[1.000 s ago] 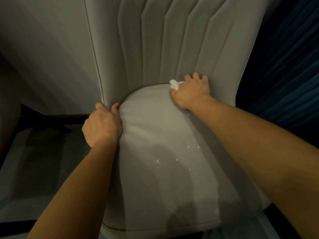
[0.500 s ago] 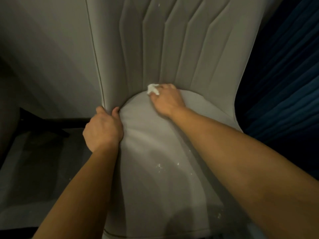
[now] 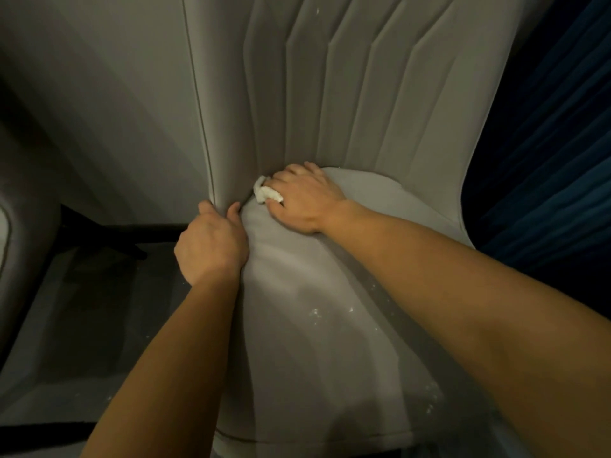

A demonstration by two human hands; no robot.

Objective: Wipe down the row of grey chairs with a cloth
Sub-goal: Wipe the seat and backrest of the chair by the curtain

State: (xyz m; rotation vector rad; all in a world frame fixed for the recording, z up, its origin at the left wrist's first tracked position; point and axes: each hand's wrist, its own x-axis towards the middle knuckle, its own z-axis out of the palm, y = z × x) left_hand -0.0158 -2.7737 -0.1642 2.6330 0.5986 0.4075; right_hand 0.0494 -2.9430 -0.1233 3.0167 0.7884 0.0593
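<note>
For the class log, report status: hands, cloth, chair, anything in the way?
Right hand grips white cloth at the seat's back crease. Left hand holds grey chair side edge. White specks on seat. Nothing blocking.

Two bare forearms, no sleeves, left hand (image 3: 211,244), right hand (image 3: 302,198), no rings

no readable text, no labels, no brands, no numbers, no signs anywhere in view
</note>
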